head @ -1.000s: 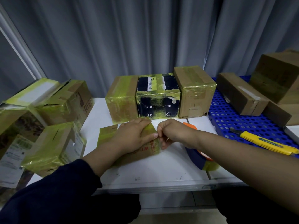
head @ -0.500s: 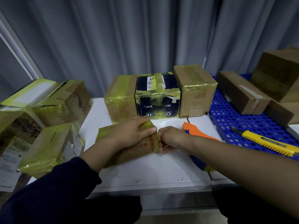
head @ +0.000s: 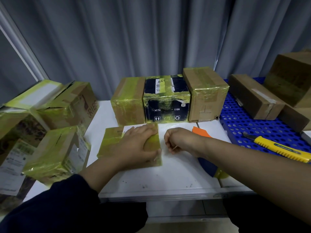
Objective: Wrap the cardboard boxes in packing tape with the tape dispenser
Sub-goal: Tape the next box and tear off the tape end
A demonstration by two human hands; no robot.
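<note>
A left hand (head: pixel 139 145) lay spread and pressed flat on a small yellow-green tape-wrapped cardboard box (head: pixel 114 143), whose long side ran left to right on the white table (head: pixel 168 179). The right hand (head: pixel 180 142), curled on nothing visible, sat just beside the box, and its forearm hid most of the blue-and-orange tape dispenser (head: pixel 201 132). A row of three taped boxes (head: pixel 127 101) lined the rear

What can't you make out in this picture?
Head view:
- Dispenser: mostly hidden by the right forearm.
- Right hand: whether its curled fingers pinch anything is too small to tell.
- Box: label partly covered by the left hand.
- Left boxes: cut off by the frame edge.
</note>
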